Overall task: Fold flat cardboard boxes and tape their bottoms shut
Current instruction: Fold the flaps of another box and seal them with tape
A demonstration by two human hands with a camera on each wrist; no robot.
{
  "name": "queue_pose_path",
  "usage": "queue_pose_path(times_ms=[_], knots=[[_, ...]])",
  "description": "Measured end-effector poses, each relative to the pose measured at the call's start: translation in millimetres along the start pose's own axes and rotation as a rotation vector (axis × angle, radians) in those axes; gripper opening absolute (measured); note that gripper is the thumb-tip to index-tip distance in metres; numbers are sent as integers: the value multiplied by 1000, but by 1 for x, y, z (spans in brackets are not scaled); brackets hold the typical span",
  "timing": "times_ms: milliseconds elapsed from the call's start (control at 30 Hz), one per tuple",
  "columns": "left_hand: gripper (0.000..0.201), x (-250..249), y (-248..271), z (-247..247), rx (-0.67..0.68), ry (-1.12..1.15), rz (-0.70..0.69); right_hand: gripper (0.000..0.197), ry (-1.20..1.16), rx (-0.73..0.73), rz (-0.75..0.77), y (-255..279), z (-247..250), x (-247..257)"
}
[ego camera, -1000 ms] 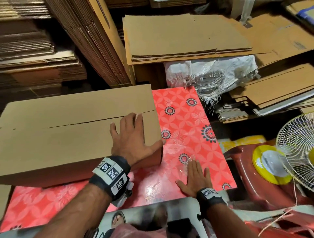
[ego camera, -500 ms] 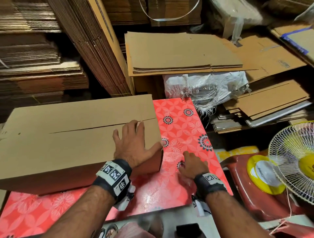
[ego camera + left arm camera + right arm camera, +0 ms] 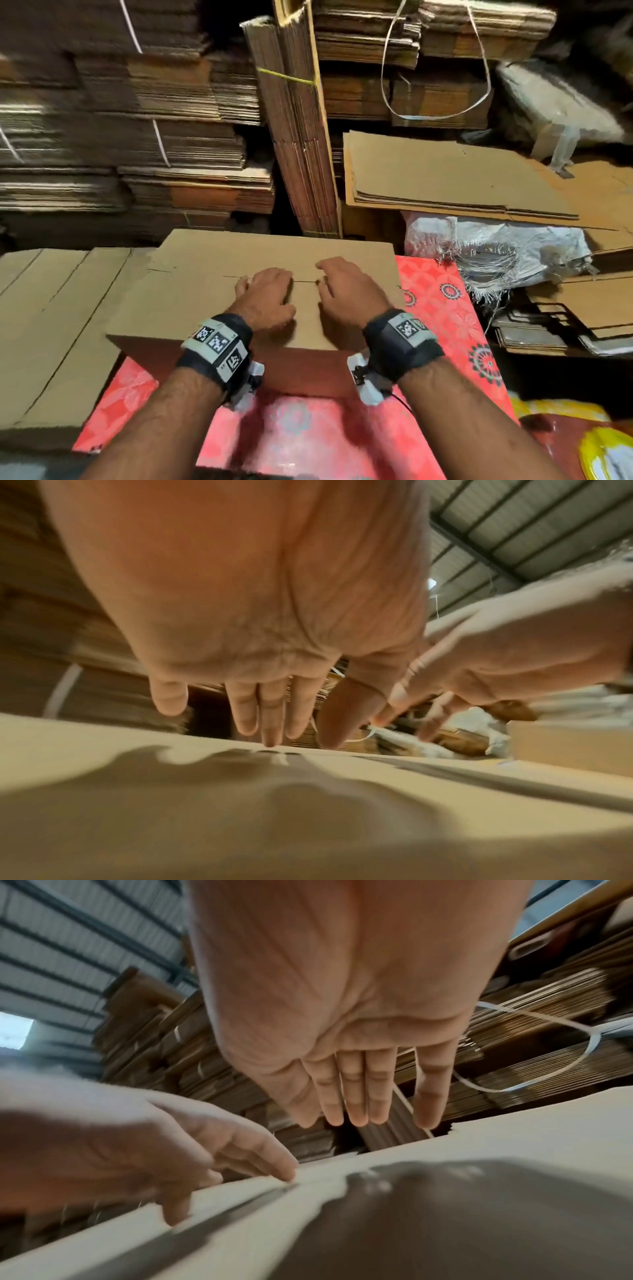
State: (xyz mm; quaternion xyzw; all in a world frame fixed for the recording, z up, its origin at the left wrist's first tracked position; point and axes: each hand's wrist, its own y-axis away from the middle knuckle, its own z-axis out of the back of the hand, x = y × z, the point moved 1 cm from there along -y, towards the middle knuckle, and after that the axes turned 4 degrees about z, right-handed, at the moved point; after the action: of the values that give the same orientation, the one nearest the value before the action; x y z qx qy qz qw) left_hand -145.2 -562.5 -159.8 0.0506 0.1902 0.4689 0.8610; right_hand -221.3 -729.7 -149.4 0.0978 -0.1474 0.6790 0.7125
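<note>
A brown cardboard box (image 3: 212, 298) stands on the red floral table (image 3: 442, 308), its closed flaps facing up with a seam (image 3: 305, 281) across the middle. My left hand (image 3: 265, 291) lies on the flaps, and in the left wrist view its straight fingers (image 3: 270, 723) touch the cardboard (image 3: 171, 764) at the seam. Just to its right is my right hand (image 3: 342, 287), palm down over the same seam. Seen from the right wrist, that hand's fingers (image 3: 359, 1110) are straight, just above the flap (image 3: 514, 1137), holding nothing.
A flat cardboard sheet (image 3: 51, 325) lies left of the box. Strapped stacks of flat boxes (image 3: 137, 154) and an upright bundle (image 3: 298, 137) stand behind. More flat boxes (image 3: 445, 178) on a white woven sack (image 3: 496, 246) are at right. A yellow roll (image 3: 606, 455) shows at lower right.
My right hand left the red table and came onto the box top beside my left hand. My left hand slid from the box's right end to the middle of the seam.
</note>
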Motion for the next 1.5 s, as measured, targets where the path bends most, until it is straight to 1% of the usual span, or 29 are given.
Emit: queue_pose_path(times_ms=[100, 167, 300, 367, 400, 433, 467, 500, 567, 600, 633, 700, 733, 833, 867, 900, 933, 967, 1033, 1067, 1100, 1167, 1233, 1333, 1367, 1400, 1467, 1500], knots=[[77, 46, 8, 19, 53, -61, 28, 46, 120, 162, 17, -21, -19, 32], [88, 70, 12, 31, 86, -73, 44, 50, 174, 241, 1, -32, -31, 47], [127, 107, 19, 47, 223, -179, 19, 62, 258, 306, -91, -46, -41, 67], [136, 118, 20, 54, 258, -233, -7, 57, 285, 305, -98, -51, -29, 75], [136, 120, 21, 58, 243, -248, -17, 53, 270, 291, -104, -52, -20, 80], [133, 119, 23, 64, 202, -258, -33, 50, 240, 271, -118, -53, -7, 84], [125, 116, 27, 73, 151, -272, -56, 47, 202, 253, -133, -53, 8, 89], [110, 111, 31, 82, 85, -296, -92, 45, 165, 245, -145, -50, 24, 95], [69, 102, 40, 97, -115, -371, -217, 41, 138, 256, -127, -45, 56, 106], [55, 99, 45, 102, -227, -396, -280, 39, 135, 262, -114, -42, 72, 111], [46, 97, 49, 106, -327, -401, -329, 36, 115, 261, -110, -40, 87, 116], [40, 97, 54, 109, -481, -378, -401, 29, 27, 230, -127, -38, 113, 124], [40, 99, 54, 106, -531, -373, -417, 27, 1, 197, -140, -39, 124, 128], [43, 115, 48, 83, -608, -341, -480, 29, 51, 93, -151, -48, 150, 138], [39, 123, 44, 70, -620, -308, -493, 29, 73, 85, -153, -51, 154, 141], [30, 132, 40, 57, -629, -286, -504, 29, 85, 82, -155, -55, 156, 143], [19, 142, 36, 43, -625, -279, -499, 29, 89, 77, -158, -59, 156, 143], [13, 152, 32, 30, -621, -280, -503, 28, 92, 75, -163, -63, 152, 143], [17, 175, 27, 6, -583, -293, -530, 30, 114, 107, -178, -72, 134, 136], [16, 186, 25, 0, -584, -299, -553, 31, 135, 143, -187, -77, 122, 130], [14, 197, 23, -2, -595, -311, -576, 33, 169, 185, -199, -82, 107, 123], [14, 216, 19, 4, -607, -327, -578, 37, 257, 267, -215, -91, 78, 110], [16, 236, 14, 18, -579, -328, -514, 37, 349, 326, -180, -98, 51, 104], [28, 264, 4, 50, -537, -341, -341, 34, 425, 358, -102, -107, 21, 105], [31, 269, 2, 63, -502, -333, -277, 36, 453, 374, -88, -111, 14, 105], [29, 270, 3, 77, -431, -319, -215, 40, 488, 402, -75, -114, 7, 105], [20, 264, 8, 100, -244, -344, -155, 51, 556, 485, -52, -117, -5, 105], [20, 257, 12, 107, -140, -369, -147, 54, 571, 510, -45, -119, -10, 104]])
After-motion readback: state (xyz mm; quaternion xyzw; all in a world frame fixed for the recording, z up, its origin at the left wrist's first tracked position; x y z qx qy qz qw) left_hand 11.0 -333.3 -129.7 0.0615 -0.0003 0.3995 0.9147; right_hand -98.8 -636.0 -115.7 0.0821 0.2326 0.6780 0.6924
